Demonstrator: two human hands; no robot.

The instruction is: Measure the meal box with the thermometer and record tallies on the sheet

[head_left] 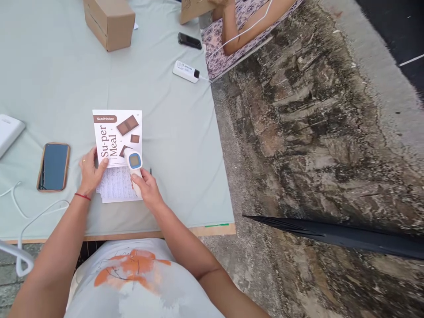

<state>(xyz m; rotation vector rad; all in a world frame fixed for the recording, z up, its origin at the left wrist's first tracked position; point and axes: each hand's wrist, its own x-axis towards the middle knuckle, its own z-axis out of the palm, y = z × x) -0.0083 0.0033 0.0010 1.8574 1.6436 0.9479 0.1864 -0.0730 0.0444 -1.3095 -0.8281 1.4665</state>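
Observation:
My left hand [91, 168] grips the lower left edge of a white box [105, 132] printed "NutriMotion Su-per Meal" with pictures of chocolate pieces. In my right hand [148, 189] is a white handheld infrared thermometer [134, 161] with a blue-rimmed square screen, its head over the box's lower right corner. My fingers wrap round its handle. Printed sheets of paper [119, 187] lie on the table below the box, partly under it. The tip of a dark pen [151, 171] shows just beyond my right fingers.
A phone [53, 167] lies left of my left hand, near a white device [9, 132] and a white cable [24, 216]. Farther off are a cardboard box [110, 24], a black device [190, 41] and a white power bank [186, 71]. Another person's arm [232, 35] rests at the far right.

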